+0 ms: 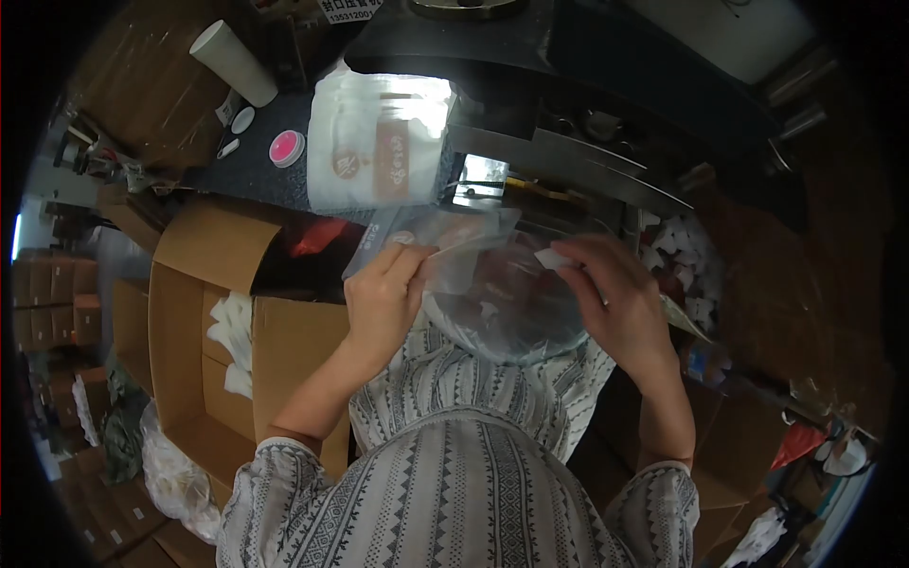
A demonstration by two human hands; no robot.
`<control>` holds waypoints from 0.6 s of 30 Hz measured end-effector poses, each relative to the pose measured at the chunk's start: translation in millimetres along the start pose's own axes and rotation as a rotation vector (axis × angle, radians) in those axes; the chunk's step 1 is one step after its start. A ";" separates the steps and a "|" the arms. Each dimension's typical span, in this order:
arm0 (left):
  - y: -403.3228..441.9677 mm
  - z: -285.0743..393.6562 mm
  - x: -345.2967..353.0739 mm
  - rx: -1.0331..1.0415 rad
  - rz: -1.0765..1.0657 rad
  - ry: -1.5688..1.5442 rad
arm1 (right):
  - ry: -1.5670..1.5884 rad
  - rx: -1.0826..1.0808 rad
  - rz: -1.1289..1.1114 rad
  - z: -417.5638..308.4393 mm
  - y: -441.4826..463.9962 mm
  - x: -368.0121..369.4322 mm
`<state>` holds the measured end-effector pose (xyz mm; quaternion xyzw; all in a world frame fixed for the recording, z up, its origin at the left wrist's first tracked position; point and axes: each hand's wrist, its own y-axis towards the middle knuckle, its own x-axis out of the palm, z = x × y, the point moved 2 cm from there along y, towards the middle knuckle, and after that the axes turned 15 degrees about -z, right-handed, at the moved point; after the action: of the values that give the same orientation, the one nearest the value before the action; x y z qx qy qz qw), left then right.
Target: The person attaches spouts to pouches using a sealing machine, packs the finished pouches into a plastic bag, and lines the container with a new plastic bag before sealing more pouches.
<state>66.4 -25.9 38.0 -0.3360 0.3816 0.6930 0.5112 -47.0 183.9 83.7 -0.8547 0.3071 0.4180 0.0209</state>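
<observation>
My left hand [383, 298] is closed on the edge of a clear plastic bag [459, 260] with faint printing on it. Between the thumb and fingers of my right hand [620, 308], a small white piece [552, 257] is pinched; its kind is too small to tell. Below both hands, at my lap, rests a round container [507, 346] covered or lined with clear plastic. Its contents are hard to make out through the shine. Just beyond my left hand lies a thick stack of printed clear bags [374, 142] on the dark worktop.
An open cardboard box [204, 398] with white pieces inside stands on the left. A pink-topped tub [287, 149] and a white cylinder [234, 62] are on the worktop [275, 189]. A dark machine [511, 104] stands ahead. White scraps [686, 260] lie at right.
</observation>
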 end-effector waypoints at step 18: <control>70.3 9.4 82.7 -0.309 -0.645 -1.141 | -0.222 0.350 0.062 44.6 -28.1 -26.2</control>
<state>-23.0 6.7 -15.2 -0.0837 -0.1715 0.6211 0.7602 -75.2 233.0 67.6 -0.7770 0.3969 0.4503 0.1898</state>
